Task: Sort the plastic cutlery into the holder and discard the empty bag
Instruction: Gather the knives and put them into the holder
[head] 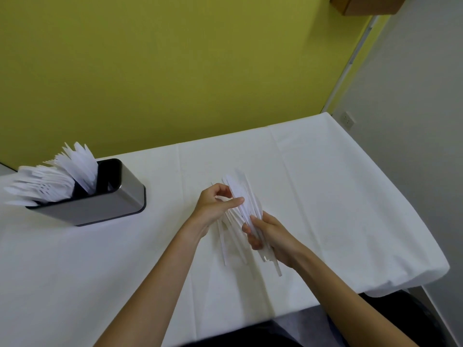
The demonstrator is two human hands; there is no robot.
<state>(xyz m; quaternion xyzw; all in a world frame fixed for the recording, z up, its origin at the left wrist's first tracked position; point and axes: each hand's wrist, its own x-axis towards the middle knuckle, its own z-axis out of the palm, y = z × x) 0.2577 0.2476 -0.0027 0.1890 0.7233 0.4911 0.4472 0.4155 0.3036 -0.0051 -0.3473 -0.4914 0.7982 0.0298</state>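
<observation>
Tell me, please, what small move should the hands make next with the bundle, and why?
Probably carry the bundle of white cutlery, gripped by the left hand and right hand, left to the holder; its right compartment looks unfilled, while forks and knives crowd the others.

White cutlery bundle point(246, 211) aloft; holder point(100, 201) part-filled.

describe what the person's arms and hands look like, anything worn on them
Both arms are bare from the bottom edge of the picture up to the wrists: no sleeves show. The left hand and the right hand wear no gloves, and no watch, bracelet or ring can be seen. The fingernails look short and unpainted.
</observation>
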